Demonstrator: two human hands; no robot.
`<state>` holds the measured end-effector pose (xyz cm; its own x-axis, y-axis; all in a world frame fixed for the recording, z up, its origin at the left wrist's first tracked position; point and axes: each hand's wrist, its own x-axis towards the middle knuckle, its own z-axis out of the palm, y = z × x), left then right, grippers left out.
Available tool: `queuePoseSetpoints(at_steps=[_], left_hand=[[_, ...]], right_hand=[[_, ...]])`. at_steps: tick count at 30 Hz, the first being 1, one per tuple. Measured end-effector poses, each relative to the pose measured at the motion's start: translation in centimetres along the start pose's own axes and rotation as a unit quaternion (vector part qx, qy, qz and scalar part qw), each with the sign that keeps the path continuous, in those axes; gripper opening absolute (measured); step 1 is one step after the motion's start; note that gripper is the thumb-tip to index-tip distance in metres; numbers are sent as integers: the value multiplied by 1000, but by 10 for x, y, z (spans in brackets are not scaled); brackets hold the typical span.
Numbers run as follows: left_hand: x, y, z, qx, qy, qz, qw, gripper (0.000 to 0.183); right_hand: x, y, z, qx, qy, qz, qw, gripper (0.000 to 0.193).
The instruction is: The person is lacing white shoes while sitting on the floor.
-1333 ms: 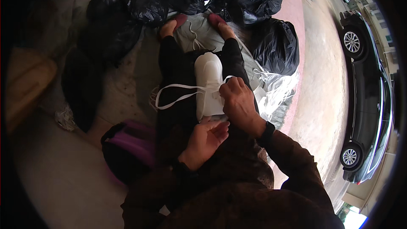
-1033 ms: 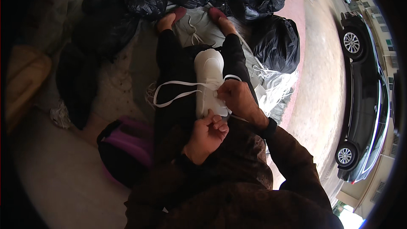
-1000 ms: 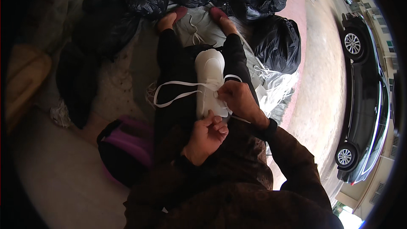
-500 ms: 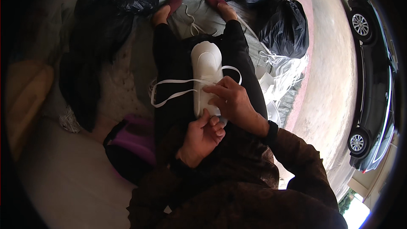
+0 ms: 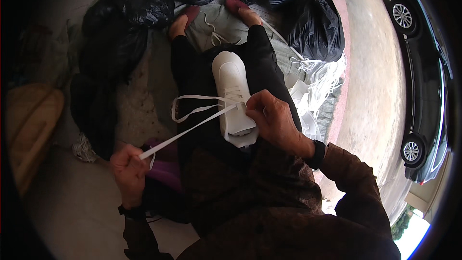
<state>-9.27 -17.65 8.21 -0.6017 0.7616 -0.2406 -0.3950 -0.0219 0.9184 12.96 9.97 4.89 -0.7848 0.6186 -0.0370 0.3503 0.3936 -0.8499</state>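
A white shoe [image 5: 229, 73] lies along my lap between my thighs, its toe pointing away from me. White lace crosses its upper part, and a loose loop hangs over to the left. My left hand [image 5: 129, 167] is closed in a fist on one end of the white shoelace [image 5: 186, 132], which runs taut from the shoe down to the left. My right hand [image 5: 273, 118] is at the shoe's right side, thumb and forefinger pinched at the edge by the lacing. What exactly sits between those fingertips is partly hidden.
Black plastic bags [image 5: 315, 29] are heaped around my feet. To the right lies a bundle of white laces [image 5: 320, 82] on grey sheeting [image 5: 204, 24]. A purple and black item [image 5: 166, 175] is by my left thigh. A dark car [image 5: 426, 82] stands farther right.
My left hand has gone from the shoe's heel out to the lower left, pulling a lace tight. My right hand has shifted slightly right, to the shoe's edge.
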Motion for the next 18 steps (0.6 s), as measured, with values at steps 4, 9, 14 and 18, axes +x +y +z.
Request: queuePoseSetpoints(at_steps=[4,9,14,18], left_hand=[[-27,5,11,357,-204,-119,904,14],[-31,1,14,349,-188,-172,902,9],[17,-21,48,550,-38,153,820,16],[90,-46,110,462,-76,299,831,29]], right_hand=[[15,4,20,-84,-7,-144,986,23],[24,7,42,-172,-19,-135,976,28],[31,18,55,-190,30,-146,970,30],[-9,-29,14,-24,-53,33,998,38]])
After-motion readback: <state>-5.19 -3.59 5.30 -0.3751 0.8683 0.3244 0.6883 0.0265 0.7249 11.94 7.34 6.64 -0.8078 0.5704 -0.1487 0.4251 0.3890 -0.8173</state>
